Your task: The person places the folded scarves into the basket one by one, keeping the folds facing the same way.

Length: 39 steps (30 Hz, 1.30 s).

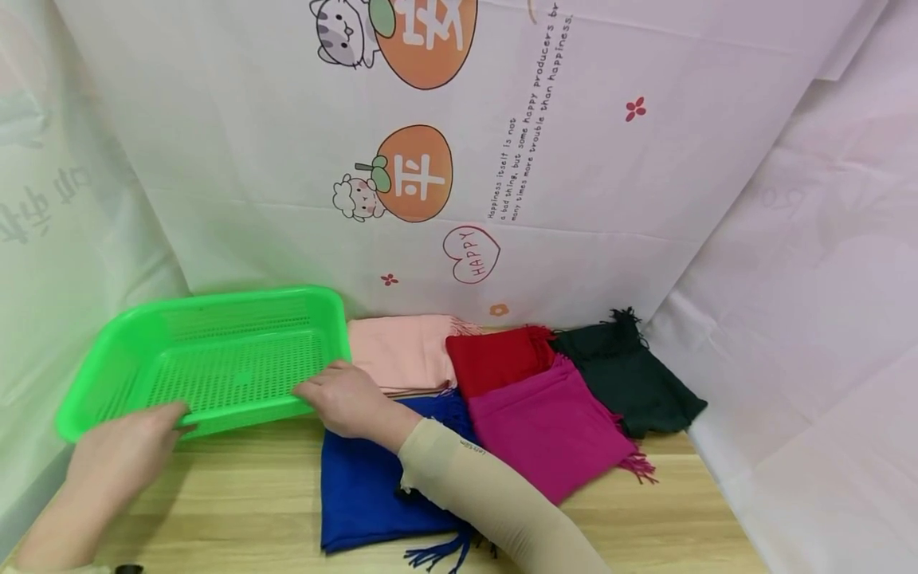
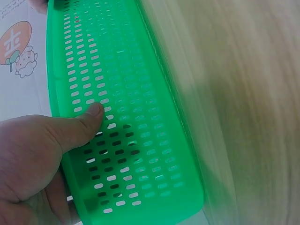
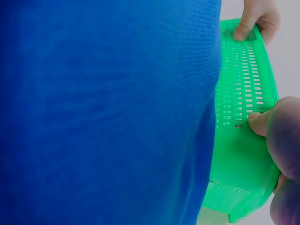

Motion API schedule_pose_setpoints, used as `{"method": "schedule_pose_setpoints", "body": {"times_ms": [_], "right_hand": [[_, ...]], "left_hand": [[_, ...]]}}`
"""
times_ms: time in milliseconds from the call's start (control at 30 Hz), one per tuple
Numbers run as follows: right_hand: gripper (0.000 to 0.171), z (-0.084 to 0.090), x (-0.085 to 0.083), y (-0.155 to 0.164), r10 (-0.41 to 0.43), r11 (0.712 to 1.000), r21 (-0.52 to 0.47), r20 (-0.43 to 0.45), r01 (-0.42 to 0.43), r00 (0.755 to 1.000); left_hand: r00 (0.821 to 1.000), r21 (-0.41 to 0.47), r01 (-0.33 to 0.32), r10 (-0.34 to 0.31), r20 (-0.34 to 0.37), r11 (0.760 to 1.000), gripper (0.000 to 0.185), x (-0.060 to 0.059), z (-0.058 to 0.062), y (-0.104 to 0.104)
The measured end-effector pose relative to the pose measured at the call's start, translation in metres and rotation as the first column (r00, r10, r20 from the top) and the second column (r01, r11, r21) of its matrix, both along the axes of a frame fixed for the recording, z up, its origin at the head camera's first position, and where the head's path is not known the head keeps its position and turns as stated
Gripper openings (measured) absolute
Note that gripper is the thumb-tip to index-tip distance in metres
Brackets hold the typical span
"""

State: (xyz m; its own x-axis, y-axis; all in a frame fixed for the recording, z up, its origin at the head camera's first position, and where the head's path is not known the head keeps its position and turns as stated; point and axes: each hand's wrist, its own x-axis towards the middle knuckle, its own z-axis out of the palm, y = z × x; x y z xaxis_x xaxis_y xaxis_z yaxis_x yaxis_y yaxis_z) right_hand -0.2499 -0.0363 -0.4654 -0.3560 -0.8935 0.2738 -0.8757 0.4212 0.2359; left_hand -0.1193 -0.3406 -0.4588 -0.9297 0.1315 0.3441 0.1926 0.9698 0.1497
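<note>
Backdrop sheet (image 1: pixel 645 199), slanted black lines: read "Happiness itself is not a bad thing, but some happy producers br… many times more trouble than happiness."; the second line ran off the top edge.
Heart outline (image 1: pixel 471 254) on the sheet: held the word "HAPPY" in red capitals.
Lower orange fruit (image 1: pixel 416 172) on the sheet: carried the white character "平".
Upper orange fruit (image 1: pixel 427 36): bore a white character, cut by the top edge and not readable.
Left wall sheet (image 1: pixel 43 207): showed faint, washed-out characters, too pale to read.
Beige sleeve (image 1: pixel 473 448): carried small dark lettering, too tiny to read.
</note>
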Motion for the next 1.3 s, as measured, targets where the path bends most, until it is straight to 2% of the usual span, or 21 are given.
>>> {"method": "schedule_pose_setpoints", "body": {"times_ms": [233, 400, 500, 800, 1000, 1300], "right_hand": [[0.034, -0.002, 0.006, -0.003, -0.005, 1.0, -0.009, -0.036, 0.004, 0.999], [0.035, -0.004, 0.011, -0.007, -0.002, 1.0, -0.011, -0.067, 0.001, 0.998], [0.035, -0.005, 0.015, -0.01, -0.003, 1.0, 0.001, -0.075, 0.003, 0.997], [0.034, -0.007, 0.024, -0.019, -0.015, 1.0, 0.003, -0.093, 0.016, 0.996], [0.036, -0.005, 0.031, -0.026, -0.034, 0.999, 0.032, -0.081, 0.037, 0.996], [0.036, -0.002, 0.037, -0.033, -0.029, 0.999, 0.042, -0.081, 0.033, 0.996]], "left_hand": [[1.0, -0.017, -0.005, 0.005, 0.008, 1.0, 0.026, -0.002, 0.002, -0.006], [1.0, -0.024, -0.011, 0.011, 0.009, 1.0, 0.024, -0.004, 0.002, -0.011], [1.0, -0.024, -0.007, 0.006, -0.022, 1.0, 0.027, -0.005, 0.0, -0.014], [0.999, -0.016, 0.005, -0.006, -0.043, 1.0, 0.038, -0.004, 0.0, -0.024], [0.996, -0.016, 0.024, -0.026, -0.091, 1.0, 0.036, -0.004, -0.002, -0.028], [0.993, -0.02, 0.023, -0.025, -0.113, 1.0, 0.037, -0.003, -0.003, -0.034]]}}
